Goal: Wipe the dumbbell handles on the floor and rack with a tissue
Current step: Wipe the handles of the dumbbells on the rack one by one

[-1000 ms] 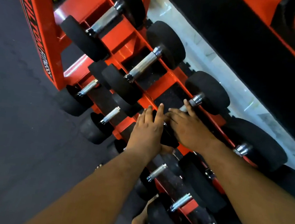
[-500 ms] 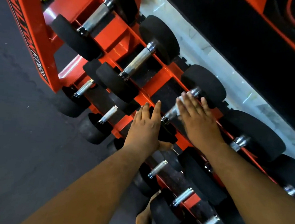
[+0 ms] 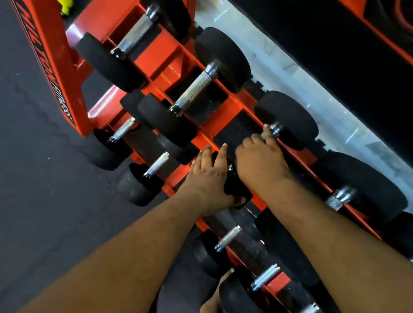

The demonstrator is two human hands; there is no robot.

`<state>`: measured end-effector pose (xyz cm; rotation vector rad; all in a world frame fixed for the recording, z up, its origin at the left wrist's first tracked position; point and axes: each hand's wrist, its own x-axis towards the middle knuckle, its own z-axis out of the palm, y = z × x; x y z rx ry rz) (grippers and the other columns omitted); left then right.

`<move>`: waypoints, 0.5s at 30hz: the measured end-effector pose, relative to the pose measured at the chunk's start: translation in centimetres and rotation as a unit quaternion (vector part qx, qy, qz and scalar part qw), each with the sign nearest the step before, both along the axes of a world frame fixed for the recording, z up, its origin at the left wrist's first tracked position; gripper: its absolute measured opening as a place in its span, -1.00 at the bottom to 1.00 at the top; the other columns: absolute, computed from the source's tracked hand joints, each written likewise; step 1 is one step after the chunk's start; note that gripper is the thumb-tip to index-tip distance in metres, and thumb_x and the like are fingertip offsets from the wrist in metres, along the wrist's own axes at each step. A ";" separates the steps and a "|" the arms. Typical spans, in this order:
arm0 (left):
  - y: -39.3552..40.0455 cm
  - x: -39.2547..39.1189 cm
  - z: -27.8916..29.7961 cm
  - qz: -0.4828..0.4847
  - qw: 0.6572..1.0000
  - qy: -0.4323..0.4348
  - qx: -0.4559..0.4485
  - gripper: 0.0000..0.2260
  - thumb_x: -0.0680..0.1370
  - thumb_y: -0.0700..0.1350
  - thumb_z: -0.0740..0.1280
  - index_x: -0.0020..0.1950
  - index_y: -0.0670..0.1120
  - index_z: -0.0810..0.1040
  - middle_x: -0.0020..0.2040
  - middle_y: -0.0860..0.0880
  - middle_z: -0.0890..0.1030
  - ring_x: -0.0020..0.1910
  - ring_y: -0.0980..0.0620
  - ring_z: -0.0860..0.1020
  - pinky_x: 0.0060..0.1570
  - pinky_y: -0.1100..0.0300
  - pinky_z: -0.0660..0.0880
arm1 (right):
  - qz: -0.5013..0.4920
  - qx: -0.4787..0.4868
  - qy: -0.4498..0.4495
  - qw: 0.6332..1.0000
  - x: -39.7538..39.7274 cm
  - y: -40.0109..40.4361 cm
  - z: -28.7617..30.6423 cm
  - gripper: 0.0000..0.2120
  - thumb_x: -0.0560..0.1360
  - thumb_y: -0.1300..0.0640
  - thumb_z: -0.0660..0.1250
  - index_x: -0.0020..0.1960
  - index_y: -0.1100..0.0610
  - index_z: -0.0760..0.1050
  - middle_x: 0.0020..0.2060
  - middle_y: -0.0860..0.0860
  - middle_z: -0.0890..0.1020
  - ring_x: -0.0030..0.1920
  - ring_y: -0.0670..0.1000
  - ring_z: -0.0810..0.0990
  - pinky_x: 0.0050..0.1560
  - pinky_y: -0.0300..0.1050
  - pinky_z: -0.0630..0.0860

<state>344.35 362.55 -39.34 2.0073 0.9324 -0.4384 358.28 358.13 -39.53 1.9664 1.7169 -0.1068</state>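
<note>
An orange rack [image 3: 159, 53] holds black dumbbells with chrome handles on its tiers. My right hand [image 3: 259, 160] curls round the handle of the third top-tier dumbbell [image 3: 287, 118], its fingertip up by the chrome collar [image 3: 275, 130]. The handle is mostly hidden under that hand. My left hand [image 3: 208, 178] lies on the same dumbbell's near black head [image 3: 237, 186], fingers straight over it and thumb tucked round its near edge. No tissue shows in either hand. Two bare top-tier handles [image 3: 193, 91] [image 3: 136, 36] lie to the left.
Smaller dumbbells [image 3: 158, 165] fill the lower tiers, their heads jutting over the dark floor [image 3: 24, 191]. A larger dumbbell [image 3: 361, 185] sits right of my right hand. A pale strip of floor [image 3: 305, 85] runs behind the rack. My bare foot [image 3: 211, 305] stands near the bottom.
My right hand has slid up the handle toward the far head and its fingers have curled round it. My left hand has stayed on the near head.
</note>
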 end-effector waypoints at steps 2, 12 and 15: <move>-0.1 -0.1 0.0 0.004 1.000 0.000 0.002 0.18 0.37 0.23 0.54 0.64 0.06 -0.29 0.64 -0.21 -0.22 0.62 -0.18 -0.23 0.58 -0.03 -0.16 | 0.062 -0.019 0.052 0.996 0.4 -0.6 -0.2 -0.59 0.60 0.10 0.03 0.36 0.12 0.46 0.24 0.09 0.55 0.36 0.11 0.44 0.58 0.20 -0.02; -0.3 -0.4 -0.3 -0.001 1.000 0.003 0.014 0.17 0.39 0.24 0.54 0.63 0.10 -0.29 0.64 -0.18 -0.24 0.62 -0.19 -0.23 0.59 -0.11 -0.10 | -0.075 0.178 0.078 0.978 2.4 -5.8 -2.4 -0.36 0.60 0.22 0.26 0.62 0.19 0.10 0.61 0.16 0.11 0.62 0.15 0.03 0.57 0.22 0.09; -0.2 -0.3 -0.1 0.001 1.000 0.000 0.013 0.16 0.38 0.22 0.55 0.64 0.10 -0.27 0.65 -0.18 -0.22 0.62 -0.19 -0.21 0.57 -0.09 -0.10 | -0.098 0.190 0.114 0.970 0.9 -5.0 -2.8 -0.42 0.56 0.23 0.26 0.56 0.23 0.25 0.57 0.18 0.23 0.59 0.17 0.12 0.55 0.19 0.16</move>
